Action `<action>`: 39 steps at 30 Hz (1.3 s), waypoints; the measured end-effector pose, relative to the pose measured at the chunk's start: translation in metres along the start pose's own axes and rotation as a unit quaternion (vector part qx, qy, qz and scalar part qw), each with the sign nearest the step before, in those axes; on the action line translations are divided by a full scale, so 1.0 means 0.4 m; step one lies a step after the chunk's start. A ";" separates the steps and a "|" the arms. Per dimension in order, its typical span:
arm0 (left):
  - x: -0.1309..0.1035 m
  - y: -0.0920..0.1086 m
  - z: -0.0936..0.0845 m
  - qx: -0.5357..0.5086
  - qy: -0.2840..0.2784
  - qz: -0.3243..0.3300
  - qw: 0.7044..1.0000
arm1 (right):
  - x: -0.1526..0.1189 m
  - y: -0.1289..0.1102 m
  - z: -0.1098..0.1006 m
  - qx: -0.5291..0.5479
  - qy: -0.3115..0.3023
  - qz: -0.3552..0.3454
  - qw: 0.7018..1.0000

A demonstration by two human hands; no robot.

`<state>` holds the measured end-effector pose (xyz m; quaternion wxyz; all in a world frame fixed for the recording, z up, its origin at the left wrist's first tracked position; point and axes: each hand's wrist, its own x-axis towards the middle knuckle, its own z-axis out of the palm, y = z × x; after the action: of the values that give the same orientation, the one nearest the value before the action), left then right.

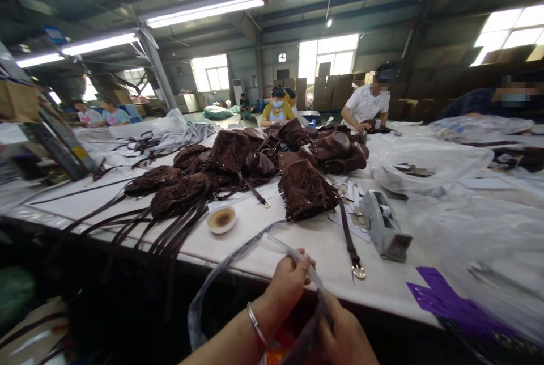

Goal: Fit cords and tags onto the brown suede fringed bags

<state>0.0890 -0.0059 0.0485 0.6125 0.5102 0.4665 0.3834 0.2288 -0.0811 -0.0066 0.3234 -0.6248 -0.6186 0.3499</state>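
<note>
A long strap in greyish translucent plastic loops up from the table's front edge and back down to my hands. My left hand, with a bangle on its wrist, is closed on it, fingertips pinched together. Lower and to the right, my right hand grips the same plastic-wrapped strap; its fingertips are partly hidden. Just beyond my hands lies a dark brown fringed bag, its buckled strap trailing to the right. Something red and dark shows below my hands, too covered to make out.
A pile of brown bags covers the table's middle, straps hanging over the front edge. A small white dish of brownish stuff stands left. To the right are a tape dispenser, purple strips and plastic bags. Several people work beyond.
</note>
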 end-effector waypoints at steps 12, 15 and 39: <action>-0.026 -0.056 -0.079 0.202 -0.026 0.101 0.974 | 0.114 -0.091 -0.071 0.120 0.036 -0.043 0.991; -0.039 -0.059 -0.081 0.264 -0.055 0.113 0.956 | 0.152 -0.130 -0.075 0.114 0.070 -0.060 0.989; -0.016 -0.107 -0.083 0.368 -0.062 0.047 0.927 | 0.117 -0.074 0.017 0.012 -0.020 -0.006 1.000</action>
<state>0.0550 -0.0109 0.0061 0.3910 0.7438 0.5113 0.1802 0.2062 -0.0339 0.0128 0.3203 -0.6100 -0.6244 0.3680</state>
